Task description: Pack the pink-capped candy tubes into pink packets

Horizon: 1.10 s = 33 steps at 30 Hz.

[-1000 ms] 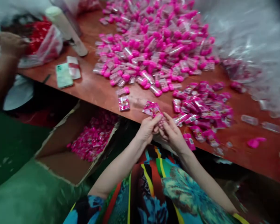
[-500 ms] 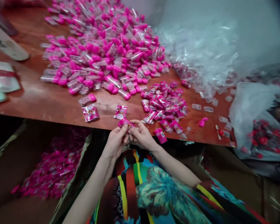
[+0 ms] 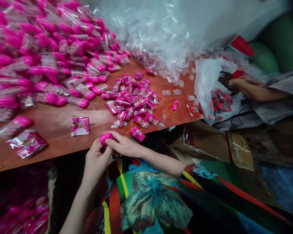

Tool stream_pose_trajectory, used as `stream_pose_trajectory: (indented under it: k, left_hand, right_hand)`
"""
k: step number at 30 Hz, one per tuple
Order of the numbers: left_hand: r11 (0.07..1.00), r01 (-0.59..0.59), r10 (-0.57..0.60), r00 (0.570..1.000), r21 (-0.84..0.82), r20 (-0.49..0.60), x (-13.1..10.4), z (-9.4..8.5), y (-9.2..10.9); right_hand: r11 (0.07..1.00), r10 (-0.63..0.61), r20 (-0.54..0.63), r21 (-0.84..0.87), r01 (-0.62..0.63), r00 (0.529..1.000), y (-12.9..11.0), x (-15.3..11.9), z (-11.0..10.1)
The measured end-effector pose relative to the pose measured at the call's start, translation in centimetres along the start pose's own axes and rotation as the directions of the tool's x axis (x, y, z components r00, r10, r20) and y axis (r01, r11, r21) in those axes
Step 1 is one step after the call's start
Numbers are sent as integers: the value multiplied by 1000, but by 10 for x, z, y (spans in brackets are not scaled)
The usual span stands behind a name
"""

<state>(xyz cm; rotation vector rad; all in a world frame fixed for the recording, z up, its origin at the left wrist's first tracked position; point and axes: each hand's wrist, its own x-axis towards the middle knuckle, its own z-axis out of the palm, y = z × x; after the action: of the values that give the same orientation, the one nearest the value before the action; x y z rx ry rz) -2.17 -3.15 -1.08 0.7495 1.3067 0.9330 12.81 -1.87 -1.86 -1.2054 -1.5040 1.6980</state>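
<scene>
At the table's front edge, a glossy, rounded pink cap (image 3: 105, 138) shows between my fingers. My left hand (image 3: 95, 161) is closed round its lower left side. From the right, my right hand (image 3: 123, 144) pinches it with thumb and fingers. Whatever lies under the cap is hidden by my hands. A printed pink sachet (image 3: 80, 126) lies flat just behind my left hand. Farther left are another sachet (image 3: 26, 143) and a clear tube of pink beads with a pink cap (image 3: 14, 126). Near my right hand lies a wrapped pink packet (image 3: 137, 134).
Pink-capped tubes (image 3: 61, 58) are heaped at left. Behind my hands is a pile of pink packets (image 3: 134, 97); clear plastic pieces (image 3: 156, 35) mound behind it. Another person's hand (image 3: 244, 83) is at a white bag (image 3: 202, 78) on the right. Pink packets (image 3: 21, 214) fill a box below.
The view has swung right, bringing the other person's arm into sight. A crinkled printed pink sachet showed between my fingers before; now a smooth pink cap shows there.
</scene>
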Motion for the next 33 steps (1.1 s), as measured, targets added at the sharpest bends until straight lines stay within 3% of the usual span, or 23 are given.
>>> stream_pose_trajectory:
  k: [3, 8, 16, 18, 20, 22, 24, 26, 29, 31, 33]
  left_hand:
    - [935, -219, 194, 974, 277, 114, 1, 6, -6]
    - [912, -233, 156, 958, 339, 240, -1, 9, -6]
    - [884, -292, 222, 950, 365, 222, -12, 17, 4]
    - [939, -192, 145, 974, 286, 177, -14, 22, 5]
    - [991, 0, -16, 993, 135, 116, -16, 28, 6]
    - [985, 173, -173, 983, 1, 66, -17, 32, 6]
    - [960, 272, -270, 962, -64, 46, -15, 33, 6]
    - [944, 317, -311, 947, -91, 77, -12, 34, 4]
    - [931, 347, -311, 915, -112, 257, -6, 38, 0]
    - [942, 323, -273, 898, -96, 344, -5, 45, -3]
    - [963, 257, -217, 917, -79, 335, -5, 55, -7]
  right_hand:
    - [978, -52, -84, -208, 33, 995, -9, -15, -12]
    - [933, -230, -89, -304, 194, 969, -16, -26, -21]
    - [971, -147, -164, -210, 111, 976, -14, -24, -27]
    - [974, -150, -176, -198, 115, 973, -11, -23, -28]
    - [978, -155, -175, -168, 126, 972, -8, -22, -26]
    - [990, -133, -176, -79, 121, 975, -3, -22, -22]
    - [993, -91, -169, 63, 103, 981, 3, -23, -17]
    - [975, -51, -125, 208, 76, 991, 9, -27, -15]
    - [964, -1, -52, 266, 15, 999, 13, -40, -28]
    - [972, 9, -71, 237, 8, 997, 13, -52, -44]
    - [972, 4, -154, 233, 32, 988, 12, -64, -61]
